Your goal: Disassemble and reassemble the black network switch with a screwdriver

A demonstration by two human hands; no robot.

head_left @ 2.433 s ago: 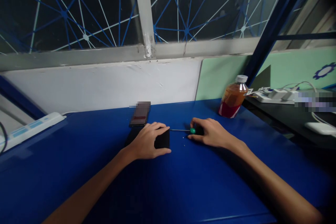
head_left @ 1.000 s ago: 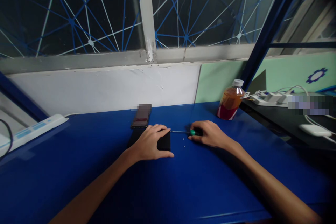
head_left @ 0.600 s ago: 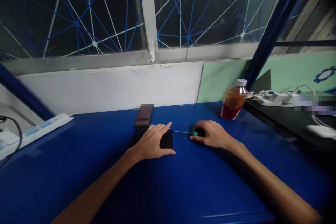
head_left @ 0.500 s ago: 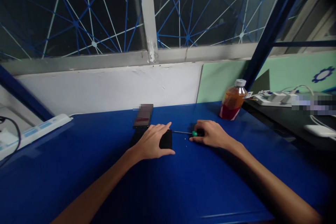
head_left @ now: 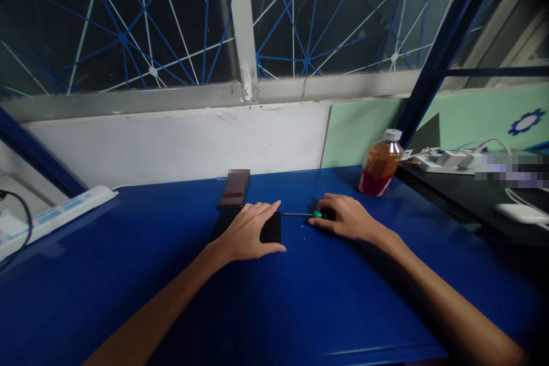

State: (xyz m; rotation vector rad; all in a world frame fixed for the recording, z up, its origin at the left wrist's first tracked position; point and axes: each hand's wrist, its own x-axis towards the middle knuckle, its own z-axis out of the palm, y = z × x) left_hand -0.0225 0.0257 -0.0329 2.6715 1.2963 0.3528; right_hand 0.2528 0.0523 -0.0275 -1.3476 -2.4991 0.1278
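Observation:
A flat black box-like object [head_left: 271, 230] lies on the blue table [head_left: 274, 309]. My left hand [head_left: 246, 231] is laid over it, thumb along the near edge and fingers reaching across the far edge, holding it. Its left part is mostly covered by this hand. To the right, my right hand [head_left: 343, 216] is closed around a screwdriver [head_left: 318, 214] with a green and black handle. The thin shaft points left, and its tip meets the right side of the black object. Two tiny bright pieces [head_left: 303, 233], perhaps screws, lie just below the shaft.
Behind my left hand lies a phone [head_left: 234, 190]. A bottle of orange-brown drink [head_left: 381, 163] stands at the back right. Power strips sit at the left [head_left: 72, 214] and the far right [head_left: 446, 161], the latter beside a white charger [head_left: 521, 213]. A wall [head_left: 193, 146] borders the table's back.
My right hand has shifted up slightly and turned a little, with the screwdriver's handle now more level with its shaft. My left hand and the black object have stayed in place.

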